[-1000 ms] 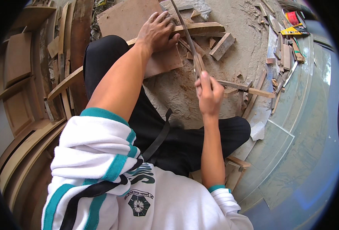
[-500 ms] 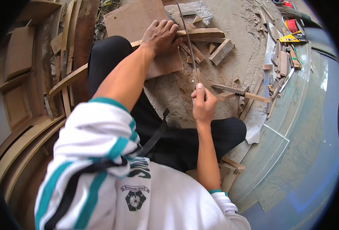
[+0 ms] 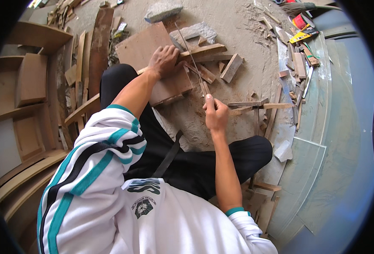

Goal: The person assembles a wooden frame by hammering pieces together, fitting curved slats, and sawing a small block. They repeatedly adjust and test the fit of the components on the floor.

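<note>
My left hand [image 3: 165,62] lies over a long wooden strip [image 3: 206,50], its fingers curled round the top. The strip runs across a flat brown board [image 3: 138,45], and its left part passes under my forearm. My right hand [image 3: 216,114] is closed round the wooden handle of a thin-bladed saw [image 3: 204,87]. Seen almost edge-on, the blade slants away to the upper left and crosses the strip just right of my left hand. I cannot tell how deep its teeth sit in the wood.
Wood offcuts, among them a short block [image 3: 231,68], lie on the dusty floor beyond the strip. Glass sheets [image 3: 307,167] spread at the right, with a red tape roll [image 3: 297,21] farther off. Wooden frames [image 3: 34,80] and planks stand at the left. A stone chunk [image 3: 163,11] lies far ahead.
The view has shifted, showing more of the floor ahead. The saw's handle has moved slightly relative to the strip, with its blade still across it. My left hand keeps its hold.
</note>
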A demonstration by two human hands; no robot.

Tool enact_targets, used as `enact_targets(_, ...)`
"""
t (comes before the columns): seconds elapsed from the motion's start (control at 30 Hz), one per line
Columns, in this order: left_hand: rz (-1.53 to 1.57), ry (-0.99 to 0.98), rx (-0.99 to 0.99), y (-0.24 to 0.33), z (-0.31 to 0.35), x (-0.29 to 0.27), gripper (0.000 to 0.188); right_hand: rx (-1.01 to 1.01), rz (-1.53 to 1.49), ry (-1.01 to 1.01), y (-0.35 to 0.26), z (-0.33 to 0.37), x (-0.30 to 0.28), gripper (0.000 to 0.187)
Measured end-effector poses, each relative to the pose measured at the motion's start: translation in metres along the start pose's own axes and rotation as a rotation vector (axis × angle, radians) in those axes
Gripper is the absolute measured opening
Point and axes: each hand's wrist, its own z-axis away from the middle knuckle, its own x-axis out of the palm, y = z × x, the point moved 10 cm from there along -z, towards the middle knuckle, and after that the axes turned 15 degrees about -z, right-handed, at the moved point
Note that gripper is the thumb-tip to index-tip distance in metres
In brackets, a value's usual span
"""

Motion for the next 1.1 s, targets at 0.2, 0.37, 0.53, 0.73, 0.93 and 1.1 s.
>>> enact_targets(0.2, 0.03, 0.006, 0.082, 0.029, -0.027, -0.013, 0.046, 0.063, -0.065, -0.01, 0.011, -0.011, -0.03, 0.052)
enact_targets(0.37, 0.1, -0.044, 0.078, 0.027, -0.02, 0.0, 0.059, 0.127, -0.134, -0.015, 0.025, -0.007, -0.025, 0.053)
enact_targets(0.53, 0.15, -0.111, 0.074, 0.029, -0.025, 0.014, 0.062, 0.172, -0.156, -0.013, 0.023, 0.0, -0.021, 0.052)
enact_targets(0.73, 0.174, -0.178, 0.052, 0.026, -0.026, 0.022, 0.065, 0.206, -0.145, -0.015, 0.009, 0.008, -0.031, 0.049)
enact_targets(0.93, 0.168, -0.124, 0.068, 0.023, -0.024, 0.018, 0.059, 0.241, -0.086, -0.03, -0.006, 0.027, -0.053, 0.05)
enact_targets(1.1, 0.198, -0.084, 0.081, 0.027, -0.03, 0.017, 0.051, 0.078, -0.07, -0.06, -0.011, -0.037, -0.007, 0.05)
